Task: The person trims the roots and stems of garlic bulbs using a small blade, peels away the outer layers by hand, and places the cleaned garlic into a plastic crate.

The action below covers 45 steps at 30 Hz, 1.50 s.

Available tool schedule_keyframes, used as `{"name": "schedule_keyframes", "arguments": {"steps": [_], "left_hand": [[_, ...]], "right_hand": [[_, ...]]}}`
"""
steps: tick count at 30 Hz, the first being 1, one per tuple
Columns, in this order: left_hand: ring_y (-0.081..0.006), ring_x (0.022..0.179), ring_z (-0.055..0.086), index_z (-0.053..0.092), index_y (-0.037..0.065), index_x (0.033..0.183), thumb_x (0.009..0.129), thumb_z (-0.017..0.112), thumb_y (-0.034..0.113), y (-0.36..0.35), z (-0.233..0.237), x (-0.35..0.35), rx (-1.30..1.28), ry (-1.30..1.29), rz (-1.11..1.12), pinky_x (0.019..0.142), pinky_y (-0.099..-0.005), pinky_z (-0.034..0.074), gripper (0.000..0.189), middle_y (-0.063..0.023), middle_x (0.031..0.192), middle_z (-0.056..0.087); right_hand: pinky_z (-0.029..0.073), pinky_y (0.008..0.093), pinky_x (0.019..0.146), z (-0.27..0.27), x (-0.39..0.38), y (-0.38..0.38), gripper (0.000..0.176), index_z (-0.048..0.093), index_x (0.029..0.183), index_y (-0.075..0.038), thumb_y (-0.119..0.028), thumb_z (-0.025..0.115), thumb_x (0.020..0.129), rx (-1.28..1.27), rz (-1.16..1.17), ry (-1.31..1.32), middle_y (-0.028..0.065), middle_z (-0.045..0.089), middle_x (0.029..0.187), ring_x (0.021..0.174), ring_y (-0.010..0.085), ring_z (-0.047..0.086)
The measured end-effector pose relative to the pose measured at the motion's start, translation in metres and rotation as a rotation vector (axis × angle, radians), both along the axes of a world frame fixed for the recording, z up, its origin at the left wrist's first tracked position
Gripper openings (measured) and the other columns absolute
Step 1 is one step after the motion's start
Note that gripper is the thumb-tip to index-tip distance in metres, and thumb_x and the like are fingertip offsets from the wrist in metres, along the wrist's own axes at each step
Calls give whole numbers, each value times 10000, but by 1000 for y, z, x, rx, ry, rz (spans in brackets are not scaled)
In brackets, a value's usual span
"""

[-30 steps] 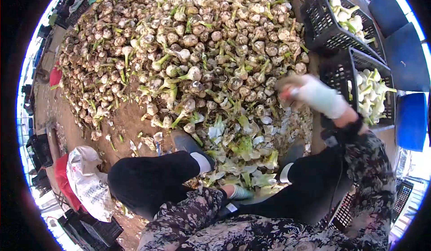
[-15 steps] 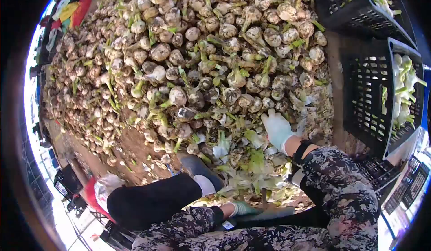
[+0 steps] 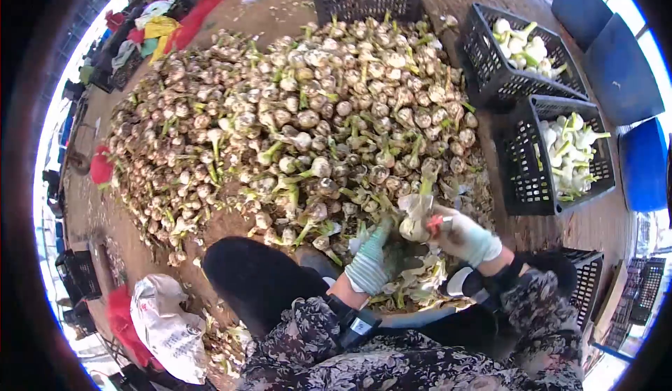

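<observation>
Between my two gloved hands is a garlic bulb (image 3: 413,227) with loose pale skin, its stem pointing up and away from me. My right hand (image 3: 467,238), in a white glove, is closed on the bulb's right side; a small red patch shows at its fingertips, too blurred to name. My left hand (image 3: 369,263), in a green-striped glove, is close by on the bulb's left. Its fingertips are smeared, and whether they grip anything cannot be made out. A large pile of dirty garlic bulbs (image 3: 308,118) spreads beyond my hands. Peeled leaves and skins (image 3: 420,279) lie below them.
On the right stand two black crates of cleaned garlic, the nearer crate (image 3: 528,174) and the farther crate (image 3: 483,62). Another black crate (image 3: 367,2) is behind the pile. A white sack (image 3: 168,324) lies at lower left beside my knee (image 3: 255,279). Blue panels (image 3: 623,69) stand far right.
My right hand has come back from the pile and now has a garlic bulb. My left hand has risen from my lap towards it. The view has tilted up, showing more crates.
</observation>
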<state>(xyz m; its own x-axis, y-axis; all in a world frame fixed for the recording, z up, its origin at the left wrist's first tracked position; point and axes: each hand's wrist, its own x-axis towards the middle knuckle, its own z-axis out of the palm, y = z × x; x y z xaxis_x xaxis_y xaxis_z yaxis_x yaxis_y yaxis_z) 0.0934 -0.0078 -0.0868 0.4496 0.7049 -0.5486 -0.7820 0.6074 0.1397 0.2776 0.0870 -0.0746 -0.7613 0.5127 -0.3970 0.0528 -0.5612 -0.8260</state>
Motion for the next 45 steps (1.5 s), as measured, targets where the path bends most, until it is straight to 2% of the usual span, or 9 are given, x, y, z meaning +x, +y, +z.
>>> {"name": "schedule_keyframes", "arguments": {"steps": [4, 7, 10, 12, 24, 26, 36, 38, 45], "left_hand": [[-291, 984, 557, 401, 27, 1240, 901, 457, 360, -30, 40, -2, 91, -42, 258, 820, -418, 495, 478, -155, 1160, 511], [-213, 975, 551, 457, 22, 1194, 865, 566, 266, -46, 65, -5, 270, 377, 334, 836, -316, 467, 424, -123, 1105, 540], [-207, 932, 538, 460, 12, 1187, 707, 729, 134, -58, 85, -13, 761, 1640, 405, 780, -294, 462, 564, -126, 1053, 522], [-241, 908, 528, 477, 37, 1161, 627, 746, 70, -68, 112, -14, 1177, 1966, 417, 770, -305, 461, 599, -135, 1040, 495], [-140, 1032, 492, 403, -13, 1240, 763, 691, 95, -81, 96, 10, 563, 1000, 356, 860, -262, 429, 568, -88, 1156, 493], [-146, 1026, 500, 402, -32, 1233, 782, 666, 82, -80, 118, 22, 482, 826, 299, 860, -279, 436, 535, -84, 1156, 494], [-285, 901, 557, 530, -2, 1100, 660, 763, 189, -76, 106, 22, 1023, 1895, 308, 779, -338, 454, 533, -144, 1025, 542], [-289, 903, 554, 533, 2, 1096, 652, 766, 191, -75, 105, 24, 1003, 1857, 311, 776, -339, 455, 535, -145, 1020, 541], [-292, 912, 551, 542, 6, 1083, 628, 783, 214, -76, 106, 25, 1015, 1819, 320, 777, -342, 456, 555, -149, 1021, 540]], "right_hand": [[396, 288, 918, 44, -25, -41, 566, 401, 1263, 23, -53, 573, 729, -107, -112, 103, 106, 533, 1187, 1067, 179, 527], [415, 329, 884, 51, -30, -76, 501, 464, 1211, 12, -56, 567, 726, 1206, -273, -629, 208, 528, 1145, 1006, 264, 550], [434, 272, 827, 64, -17, -100, 566, 405, 1250, 21, -137, 622, 752, 101, -398, 87, 88, 529, 1130, 941, 150, 543], [437, 243, 786, 77, -17, -105, 735, 346, 1280, 36, -331, 654, 723, 135, -361, 136, 73, 544, 1054, 860, 123, 547], [481, 310, 688, 91, -10, -114, 493, 457, 1116, -9, -376, 584, 812, 66, -358, 71, 70, 556, 942, 804, 176, 565], [470, 294, 728, 70, -21, -115, 484, 474, 1097, -3, -384, 581, 817, 618, -318, -198, 77, 570, 944, 833, 166, 556], [414, 266, 843, 79, -21, -116, 511, 463, 1139, 49, -302, 623, 804, 119, -471, 31, 84, 573, 1028, 923, 133, 528], [433, 201, 564, 79, -26, -116, 645, 487, 1076, 13, -508, 653, 735, 402, -563, 88, 8, 568, 865, 694, 47, 514], [437, 299, 787, 85, -5, -118, 621, 539, 1011, 44, -510, 619, 744, 324, -442, 20, 89, 603, 914, 844, 151, 550]]}}
